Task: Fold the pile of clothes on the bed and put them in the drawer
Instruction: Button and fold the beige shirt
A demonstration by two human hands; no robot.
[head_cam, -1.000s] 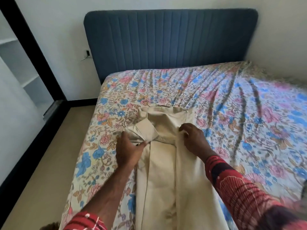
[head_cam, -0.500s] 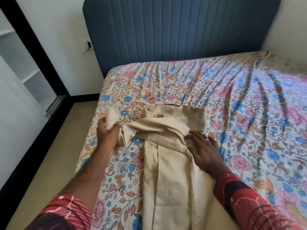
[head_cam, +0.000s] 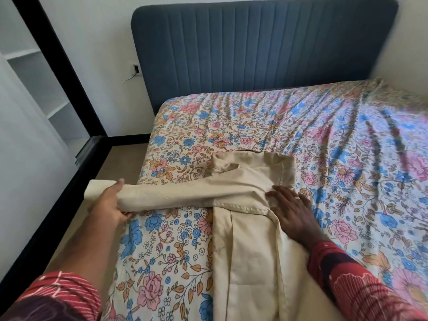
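Note:
A cream-coloured garment (head_cam: 247, 246) lies lengthwise on the flowered bed sheet (head_cam: 324, 144), its collar end towards the headboard. One sleeve (head_cam: 176, 193) is stretched out sideways to the left, past the bed's edge. My left hand (head_cam: 108, 205) grips the end of that sleeve, fingers curled under it. My right hand (head_cam: 291, 205) lies flat with spread fingers on the garment's right shoulder, pressing it to the bed. No drawer is in view.
A blue padded headboard (head_cam: 254, 49) stands against the white wall at the back. Left of the bed runs a strip of beige floor (head_cam: 99, 181), then a black-framed wardrobe (head_cam: 34, 93) with white shelves. A wall socket with a cable (head_cam: 135, 69) sits beside the headboard.
My left hand has pulled the sleeve from the garment's chest out to the left, beyond the bed's edge. My right hand has stayed on the garment, now pressing flat.

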